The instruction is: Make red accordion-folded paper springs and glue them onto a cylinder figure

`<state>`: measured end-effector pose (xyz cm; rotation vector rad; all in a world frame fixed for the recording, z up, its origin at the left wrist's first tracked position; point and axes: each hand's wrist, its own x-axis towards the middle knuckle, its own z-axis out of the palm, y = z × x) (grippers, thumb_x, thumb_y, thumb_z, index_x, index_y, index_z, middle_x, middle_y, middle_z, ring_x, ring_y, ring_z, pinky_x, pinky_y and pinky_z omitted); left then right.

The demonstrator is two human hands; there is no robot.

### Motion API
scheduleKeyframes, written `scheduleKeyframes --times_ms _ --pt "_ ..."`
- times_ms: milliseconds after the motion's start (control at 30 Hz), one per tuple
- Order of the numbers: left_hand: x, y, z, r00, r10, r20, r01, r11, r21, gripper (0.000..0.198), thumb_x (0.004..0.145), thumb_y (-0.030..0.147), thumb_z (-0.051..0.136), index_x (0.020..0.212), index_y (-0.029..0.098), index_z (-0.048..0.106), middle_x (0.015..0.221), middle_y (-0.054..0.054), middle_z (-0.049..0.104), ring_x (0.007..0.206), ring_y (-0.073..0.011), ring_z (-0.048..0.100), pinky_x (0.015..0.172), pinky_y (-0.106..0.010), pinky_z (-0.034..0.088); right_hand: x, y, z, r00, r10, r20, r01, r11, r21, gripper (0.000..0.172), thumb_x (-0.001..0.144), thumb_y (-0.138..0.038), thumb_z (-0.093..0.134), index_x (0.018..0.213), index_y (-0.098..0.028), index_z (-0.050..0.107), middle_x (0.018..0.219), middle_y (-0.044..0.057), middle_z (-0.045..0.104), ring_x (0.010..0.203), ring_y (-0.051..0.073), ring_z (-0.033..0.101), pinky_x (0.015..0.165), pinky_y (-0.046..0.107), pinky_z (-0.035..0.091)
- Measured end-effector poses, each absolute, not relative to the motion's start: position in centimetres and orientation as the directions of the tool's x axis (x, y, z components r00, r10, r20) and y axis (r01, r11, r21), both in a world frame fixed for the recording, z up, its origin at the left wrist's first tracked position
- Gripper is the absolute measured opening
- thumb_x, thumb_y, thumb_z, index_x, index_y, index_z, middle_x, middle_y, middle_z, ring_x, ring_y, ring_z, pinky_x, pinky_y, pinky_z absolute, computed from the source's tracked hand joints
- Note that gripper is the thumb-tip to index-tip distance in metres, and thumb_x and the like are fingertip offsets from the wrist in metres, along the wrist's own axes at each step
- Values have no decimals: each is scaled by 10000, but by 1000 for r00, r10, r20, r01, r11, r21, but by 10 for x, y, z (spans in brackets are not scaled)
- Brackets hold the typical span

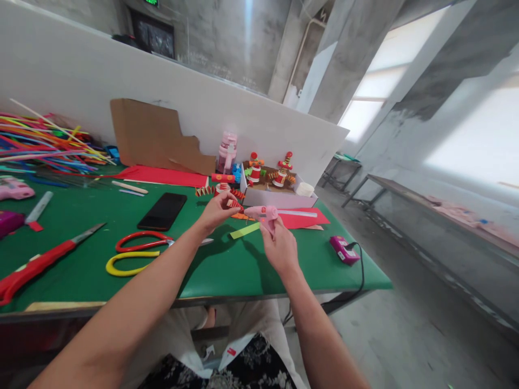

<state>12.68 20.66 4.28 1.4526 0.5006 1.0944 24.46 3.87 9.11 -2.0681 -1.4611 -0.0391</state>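
Note:
My right hand [280, 246] is wrapped round the handle of a pink glue gun [263, 213], its nozzle pointing left. Pinched in the fingers of my left hand [217, 212] is a small folded red paper strip [234, 204], with the nozzle close to its end; whether they touch I cannot tell. Behind my left hand stands a paper figure [223, 178] with pleated arms, partly hidden by the hand. A yellow-green paper strip [245, 230] lies on the table below the gun. Red-and-yellow scissors [140, 241] lie left of my left forearm.
On the green table [239, 275] are a black phone [162, 210], a red-handled cutter [48, 265] and a purple power box [344, 250] with a cable. Two paper figures stand in a cardboard box [279, 200] near a pink bottle [227, 153]. Pipe cleaners [44, 143] pile up far left.

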Motion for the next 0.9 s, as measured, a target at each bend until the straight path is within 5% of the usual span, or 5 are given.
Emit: scheduleKeyframes --times_ms 167,300,533,767,900 --pt "126 208 43 461 826 325 -328 -181 927 353 560 307 820 776 193 566 655 53 582 633 -134 591 621 -261 428 256 36 85 484 803 349 719 -137 -682 339 860 -347 527 1118 -142 606 892 110 728 670 215 647 619 302 457" --pt "126 207 43 478 833 277 -437 -47 898 356 552 274 837 775 183 576 678 29 638 643 -134 618 639 -271 474 267 32 82 521 842 140 289 -19 -957 316 774 -474 619 893 -184 586 709 8 666 427 97 474 443 239 398" --pt "123 208 42 567 810 147 -531 224 818 333 544 236 865 750 148 618 718 -32 704 664 -146 652 675 -303 543 288 16 77 492 869 -55 -221 63 -973 409 583 -462 824 768 -183 589 657 -13 662 388 36 401 387 193 388" --pt "121 207 45 587 802 110 -534 281 798 277 549 177 853 726 148 641 709 -32 719 656 -139 665 654 -271 561 330 -22 64 580 798 -163 -169 -79 -983 410 608 -519 798 731 -182 599 496 -29 577 390 79 418 414 225 408" --pt "120 208 43 591 799 111 -524 276 806 264 559 169 846 730 143 646 716 -35 719 645 -140 666 650 -274 564 351 -37 59 701 701 -127 223 -385 -896 371 849 -506 536 682 -180 590 539 10 595 475 127 521 528 258 444"
